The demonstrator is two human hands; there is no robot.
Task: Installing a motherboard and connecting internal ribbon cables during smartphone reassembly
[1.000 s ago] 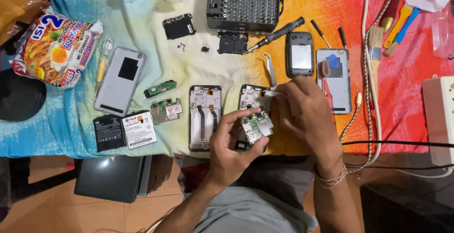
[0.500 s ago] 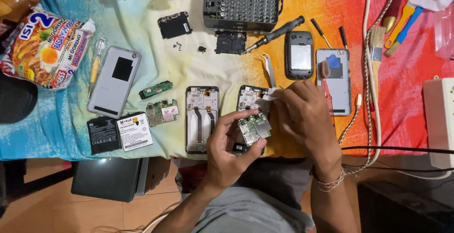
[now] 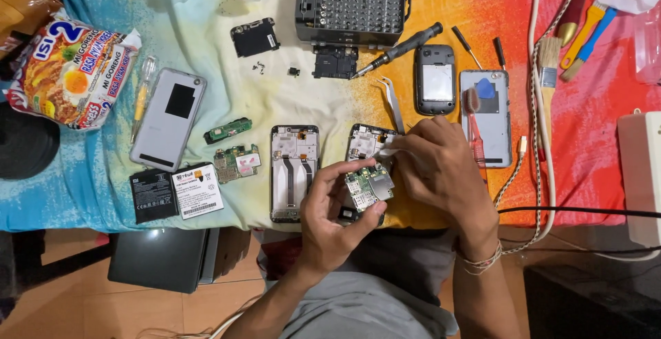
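Note:
My left hand (image 3: 329, 208) grips a small green phone circuit board (image 3: 367, 187) by its edges, just above the near edge of the cloth-covered table. My right hand (image 3: 441, 167) pinches a bit of white tissue (image 3: 385, 153) against the board's upper right corner. Under both hands lies an opened phone frame (image 3: 363, 141), partly hidden. A second opened phone frame (image 3: 294, 171) lies just left of my left hand.
A screwdriver bit case (image 3: 351, 5), a screwdriver (image 3: 396, 50), tweezers (image 3: 394, 103), two more phones (image 3: 435, 79), a silver back cover (image 3: 167, 119), two batteries (image 3: 175, 192), loose boards (image 3: 236, 163), brushes (image 3: 548, 70) and a snack packet (image 3: 69, 70) lie around. A cable (image 3: 578, 211) runs along the right.
The view has shifted slightly. My right hand keeps the tissue on the board with only small movements; my left hand still holds the board in the same spot.

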